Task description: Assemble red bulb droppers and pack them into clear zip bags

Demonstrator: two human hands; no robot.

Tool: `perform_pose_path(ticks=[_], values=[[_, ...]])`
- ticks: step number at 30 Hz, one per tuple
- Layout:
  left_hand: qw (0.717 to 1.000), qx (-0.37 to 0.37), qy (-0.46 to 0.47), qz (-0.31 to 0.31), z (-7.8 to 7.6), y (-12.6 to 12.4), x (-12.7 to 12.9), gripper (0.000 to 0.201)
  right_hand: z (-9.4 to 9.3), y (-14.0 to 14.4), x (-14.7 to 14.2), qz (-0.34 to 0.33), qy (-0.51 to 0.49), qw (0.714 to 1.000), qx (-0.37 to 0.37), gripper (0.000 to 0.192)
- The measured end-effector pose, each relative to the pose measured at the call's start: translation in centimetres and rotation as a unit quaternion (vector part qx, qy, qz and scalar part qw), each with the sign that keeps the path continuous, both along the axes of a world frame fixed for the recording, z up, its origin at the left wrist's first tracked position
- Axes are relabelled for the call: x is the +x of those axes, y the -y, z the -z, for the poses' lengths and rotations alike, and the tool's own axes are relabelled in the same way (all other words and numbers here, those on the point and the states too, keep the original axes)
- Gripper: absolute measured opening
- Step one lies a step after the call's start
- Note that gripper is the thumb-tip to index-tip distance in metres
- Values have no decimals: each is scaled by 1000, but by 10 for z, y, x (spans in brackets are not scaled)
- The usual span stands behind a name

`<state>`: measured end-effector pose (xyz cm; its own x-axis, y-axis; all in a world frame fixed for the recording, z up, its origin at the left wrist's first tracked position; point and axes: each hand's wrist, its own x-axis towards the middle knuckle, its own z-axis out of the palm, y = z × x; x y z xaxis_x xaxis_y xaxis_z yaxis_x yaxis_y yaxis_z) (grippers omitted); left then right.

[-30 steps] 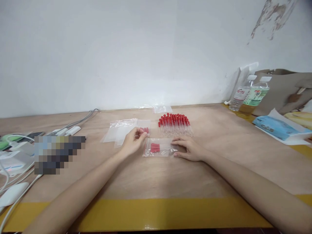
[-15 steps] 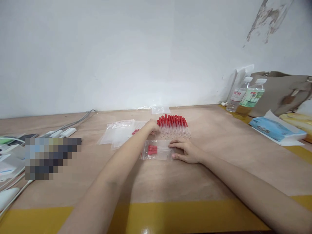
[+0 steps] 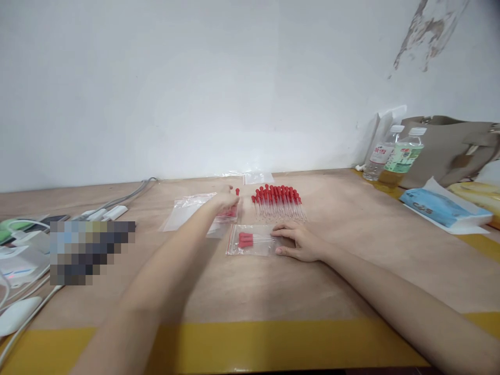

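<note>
My left hand [image 3: 225, 199] is stretched far across the table and pinches one red-capped dropper [image 3: 237, 192], lifted just left of the row of red-capped glass droppers [image 3: 278, 201]. My right hand [image 3: 297, 241] lies flat on the right end of a clear zip bag [image 3: 250, 243] that holds a few red-capped droppers. A stack of clear zip bags [image 3: 191, 210] lies under my left forearm; the bag near my left fingers shows red caps inside.
The wooden table [image 3: 351, 250] has a yellow front edge. Cables, a white mouse [image 3: 17, 313] and devices crowd the left side. Two water bottles [image 3: 404, 154], a tan bag [image 3: 455, 148] and a blue tissue pack [image 3: 439, 207] stand at the right. More clear bags [image 3: 255, 177] lie by the wall.
My left hand went from the bags to the dropper row, then drew back to the left with one dropper pinched. My right hand stayed on the filled bag.
</note>
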<state>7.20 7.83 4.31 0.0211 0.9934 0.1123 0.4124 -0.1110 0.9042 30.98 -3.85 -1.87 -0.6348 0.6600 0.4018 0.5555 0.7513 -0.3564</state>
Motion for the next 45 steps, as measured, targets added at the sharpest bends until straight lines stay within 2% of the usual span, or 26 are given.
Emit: perform_pose_path(ticks=[3, 4, 7, 10, 13, 19, 23, 27, 30, 33, 36, 40, 45], values=[[999, -22, 32, 18, -2, 38, -29, 59, 1, 0, 0, 6, 3, 1000, 1, 45], [997, -21, 74, 11, 0, 52, -38, 60, 1, 0, 0, 7, 4, 1000, 1, 45], [987, 7, 154, -42, 13, 87, -57, 66, 0, 0, -1, 7, 7, 1000, 0, 45], [975, -2, 207, -84, 28, 104, -61, 74, 0, 0, -1, 8, 3, 1000, 2, 44], [960, -22, 263, -91, 36, 108, -56, 73, -1, 1, -1, 8, 2, 1000, 2, 44], [948, -25, 303, -97, 39, 114, -44, 66, 1, 0, -2, 4, 7, 1000, 7, 44], [950, -26, 305, -60, 44, 120, -42, 64, 1, -1, -2, 7, 9, 1000, 10, 44], [952, -26, 306, -4, 51, 121, -47, 53, 1, 0, -1, 9, 15, 1000, 6, 44], [957, -15, 288, -14, 54, 121, -49, 51, 1, 0, -1, 12, 16, 1000, 1, 45], [964, 18, 258, -61, 54, 122, -49, 51, 2, 0, -1, 11, 13, 1000, 1, 46], [966, 35, 246, -73, 55, 122, -48, 51, 2, -1, -1, 8, 11, 1000, 8, 46], [965, 4, 260, -34, 51, 122, -54, 49, 0, 0, -1, 14, 8, 1000, 18, 46], [950, -42, 309, 5, 44, 122, -62, 41, 1, 1, -2, 23, 5, 999, 24, 45]])
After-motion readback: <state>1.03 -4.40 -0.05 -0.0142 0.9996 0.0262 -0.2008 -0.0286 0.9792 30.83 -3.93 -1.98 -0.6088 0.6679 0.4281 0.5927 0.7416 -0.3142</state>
